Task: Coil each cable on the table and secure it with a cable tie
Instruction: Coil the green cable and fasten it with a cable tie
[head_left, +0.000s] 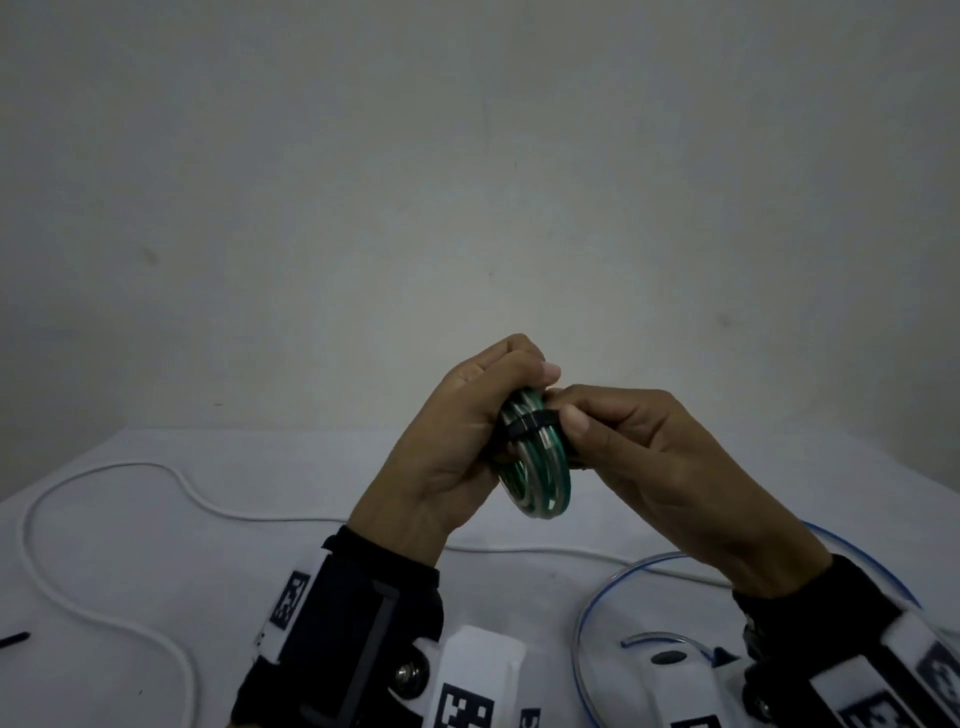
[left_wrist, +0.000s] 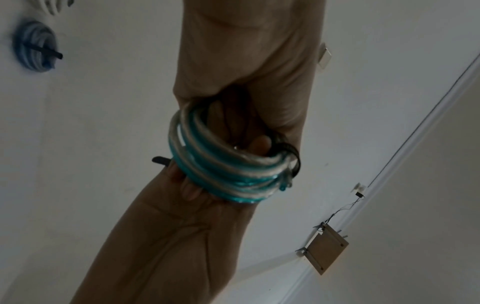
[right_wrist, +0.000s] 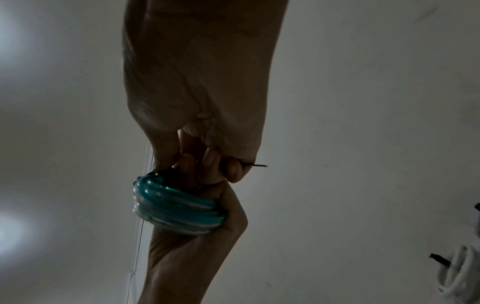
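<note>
A green and clear cable coil (head_left: 540, 478) is held up above the table between both hands. A black cable tie (head_left: 527, 423) runs across its loops. My left hand (head_left: 498, 405) grips the coil's left side with curled fingers. My right hand (head_left: 569, 418) pinches the tie at the coil's right edge. In the left wrist view the coil (left_wrist: 228, 164) rests on my left fingers (left_wrist: 188, 188), and the tie's tail (left_wrist: 161, 160) sticks out past them. In the right wrist view the coil (right_wrist: 176, 207) lies between the hands, and the tail (right_wrist: 258, 165) pokes out sideways.
A loose white cable (head_left: 260, 517) snakes over the white table (head_left: 156, 545). A loose blue cable (head_left: 581, 634) loops at the front right. A spare black tie (head_left: 14, 640) lies at the left edge. A tied blue coil (left_wrist: 33, 47) and a tied white coil (right_wrist: 457, 269) lie on the table.
</note>
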